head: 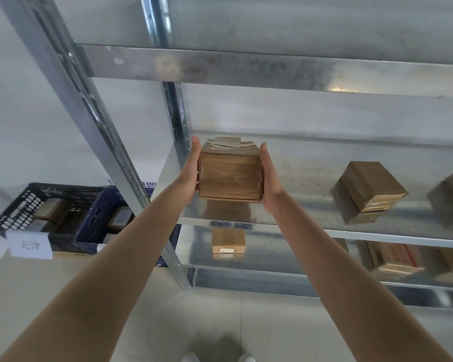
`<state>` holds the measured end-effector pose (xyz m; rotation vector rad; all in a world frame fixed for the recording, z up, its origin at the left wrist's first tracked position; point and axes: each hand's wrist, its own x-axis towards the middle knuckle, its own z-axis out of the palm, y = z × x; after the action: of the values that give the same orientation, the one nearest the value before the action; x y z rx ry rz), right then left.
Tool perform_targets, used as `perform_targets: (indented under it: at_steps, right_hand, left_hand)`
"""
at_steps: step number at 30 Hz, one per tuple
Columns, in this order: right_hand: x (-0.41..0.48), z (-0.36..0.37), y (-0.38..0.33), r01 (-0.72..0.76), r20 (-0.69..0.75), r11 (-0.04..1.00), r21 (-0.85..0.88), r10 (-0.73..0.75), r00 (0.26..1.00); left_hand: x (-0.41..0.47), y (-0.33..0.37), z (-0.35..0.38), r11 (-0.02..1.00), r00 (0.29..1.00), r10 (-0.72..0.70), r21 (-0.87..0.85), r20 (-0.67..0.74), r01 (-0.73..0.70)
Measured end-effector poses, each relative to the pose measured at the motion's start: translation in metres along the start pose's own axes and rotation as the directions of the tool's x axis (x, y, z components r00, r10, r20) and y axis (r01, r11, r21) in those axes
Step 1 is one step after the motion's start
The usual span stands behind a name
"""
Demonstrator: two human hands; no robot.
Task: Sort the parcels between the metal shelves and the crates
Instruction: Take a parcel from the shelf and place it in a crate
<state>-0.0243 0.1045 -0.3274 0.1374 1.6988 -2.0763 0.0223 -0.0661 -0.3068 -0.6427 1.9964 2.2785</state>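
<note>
Head view: your left hand [192, 167] and right hand [269, 176] hold a brown parcel [229, 176] between flat palms, fingers straight, a wide grip, at the left end of the metal shelf [311, 176].

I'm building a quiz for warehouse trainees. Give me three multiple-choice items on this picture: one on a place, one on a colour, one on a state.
1. Where is the held parcel?
A. At a shelf's left end
B. On the floor
C. On a table
2. The crate nearer the shelf is:
A. red
B. blue
C. white
3. How do the left hand and right hand hold it?
A. One from beneath
B. Neither touches it
C. Both flat on its sides
Key: 1A, the shelf's left edge is just beside it; 2B, dark blue, beside the black crate; 3C, straight fingers press opposite sides.
</note>
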Motion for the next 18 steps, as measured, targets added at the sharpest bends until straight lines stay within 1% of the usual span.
perform_targets:
  at_steps: [2,4,7,9,11,14,18]
  right_hand:
    - [0.014,-0.005,0.01,-0.045,-0.018,0.999,0.028,0.046,0.999]
    - [0.018,-0.007,0.014,-0.035,-0.033,0.999,0.034,0.036,0.999]
    - [0.002,-0.002,0.005,0.011,-0.019,1.0,0.023,-0.01,1.0]
    - [-0.008,0.002,-0.002,0.034,-0.016,0.999,0.024,-0.033,0.999]
    - [-0.01,0.001,-0.002,0.047,-0.009,0.998,0.029,-0.047,0.999]
    - [-0.009,-0.001,0.003,0.047,-0.038,0.998,0.029,-0.046,0.998]
    - [-0.013,-0.001,0.005,0.065,0.003,0.997,0.032,-0.065,0.998]
  left_hand:
    - [0.035,-0.023,-0.008,1.0,1.0,0.02,-0.001,-0.005,-0.02]
    - [0.049,-0.034,-0.011,1.0,1.0,0.006,-0.014,-0.015,-0.006]
    - [0.053,-0.035,-0.01,0.999,1.0,-0.001,-0.049,-0.019,0.0]
    - [0.038,-0.028,-0.005,0.998,0.999,-0.019,-0.059,-0.04,0.017]
    - [0.009,-0.009,0.004,0.998,0.995,-0.015,-0.058,-0.103,0.009]
    - [0.001,-0.005,0.007,0.999,0.985,-0.011,-0.047,-0.173,0.003]
    - [-0.004,-0.006,0.009,0.997,0.986,0.062,-0.037,-0.158,-0.069]
